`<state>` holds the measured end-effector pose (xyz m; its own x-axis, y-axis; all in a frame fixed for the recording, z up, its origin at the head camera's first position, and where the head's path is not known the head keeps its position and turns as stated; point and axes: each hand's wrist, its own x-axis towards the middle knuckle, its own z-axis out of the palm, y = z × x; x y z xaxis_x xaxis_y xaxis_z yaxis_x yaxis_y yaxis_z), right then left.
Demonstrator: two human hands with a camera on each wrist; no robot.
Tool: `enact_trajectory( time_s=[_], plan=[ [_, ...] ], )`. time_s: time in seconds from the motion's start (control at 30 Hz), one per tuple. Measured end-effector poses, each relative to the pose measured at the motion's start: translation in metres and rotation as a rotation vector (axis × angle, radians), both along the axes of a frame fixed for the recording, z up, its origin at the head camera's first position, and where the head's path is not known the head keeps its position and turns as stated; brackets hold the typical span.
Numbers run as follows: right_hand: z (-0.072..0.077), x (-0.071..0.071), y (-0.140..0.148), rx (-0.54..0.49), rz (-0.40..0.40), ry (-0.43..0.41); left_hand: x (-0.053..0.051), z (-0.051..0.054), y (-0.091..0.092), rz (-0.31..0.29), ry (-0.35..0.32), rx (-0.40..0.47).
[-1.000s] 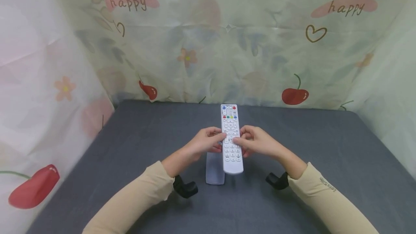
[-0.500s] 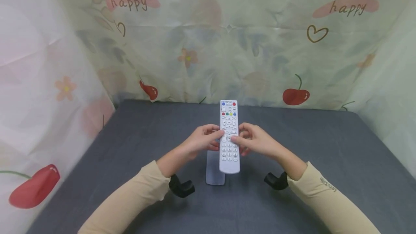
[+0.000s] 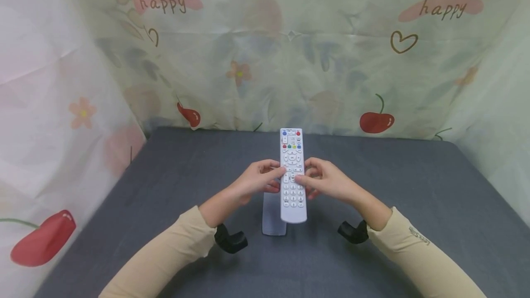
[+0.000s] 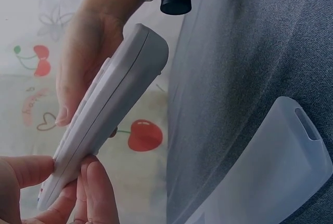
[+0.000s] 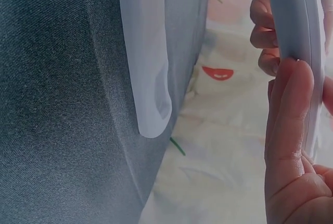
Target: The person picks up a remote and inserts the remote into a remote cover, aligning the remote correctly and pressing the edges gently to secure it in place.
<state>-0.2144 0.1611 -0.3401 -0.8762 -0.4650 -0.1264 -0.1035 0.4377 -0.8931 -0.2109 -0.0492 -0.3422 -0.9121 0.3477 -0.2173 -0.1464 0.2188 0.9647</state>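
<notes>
A white remote control (image 3: 293, 210) is held up over the table in the head view, its button side facing up. My left hand (image 3: 258, 178) pinches its left edge, thumb on the front and fingers behind. From the other side my right hand (image 3: 331, 179) grips it, the thumb lying on the buttons. The left wrist view shows the remote (image 4: 112, 89) tilted and apart from the cloth. Below it lies a translucent, flat sleeve-like cover (image 3: 274, 222), partly hidden by the remote. An oval slot shows near one end of this cover (image 4: 276, 167) in the left wrist view.
Dark grey cloth covers the table (image 3: 198, 160). A printed curtain (image 3: 290, 72) hangs behind it, and further curtain stands at both sides. Black wrist-worn mounts (image 3: 231, 239) stick out inward from both sleeves.
Both hands have carried the remote slightly to the left and a bit upward, and it now stands straighter. The grips look the same. The translucent cover has stayed where it was.
</notes>
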Motion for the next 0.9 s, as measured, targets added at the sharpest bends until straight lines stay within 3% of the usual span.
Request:
enact_trajectory(
  time_s=[0.17,0.3,0.43,0.57,0.7,0.9],
  plan=[
    [-0.001,0.001,0.001,-0.02,-0.005,0.008,0.0,0.0,0.0,-0.002,0.006,-0.003],
    [0.0,0.002,0.0,-0.042,-0.039,0.073,0.0,0.003,0.001,0.031,0.027,0.002],
    [0.0,0.002,0.001,-0.028,-0.113,0.199,0.0,0.006,0.001,0.06,0.031,0.005],
    [0.0,0.004,0.001,0.021,-0.173,0.385,0.0,0.009,0.001,-0.011,-0.039,0.05],
    [-0.002,0.007,-0.001,0.048,-0.171,0.558,0.001,0.012,0.004,-0.064,-0.116,0.156],
    [-0.007,0.01,-0.002,-0.013,-0.12,0.682,0.001,0.012,0.002,-0.078,-0.131,0.238]
  ],
)
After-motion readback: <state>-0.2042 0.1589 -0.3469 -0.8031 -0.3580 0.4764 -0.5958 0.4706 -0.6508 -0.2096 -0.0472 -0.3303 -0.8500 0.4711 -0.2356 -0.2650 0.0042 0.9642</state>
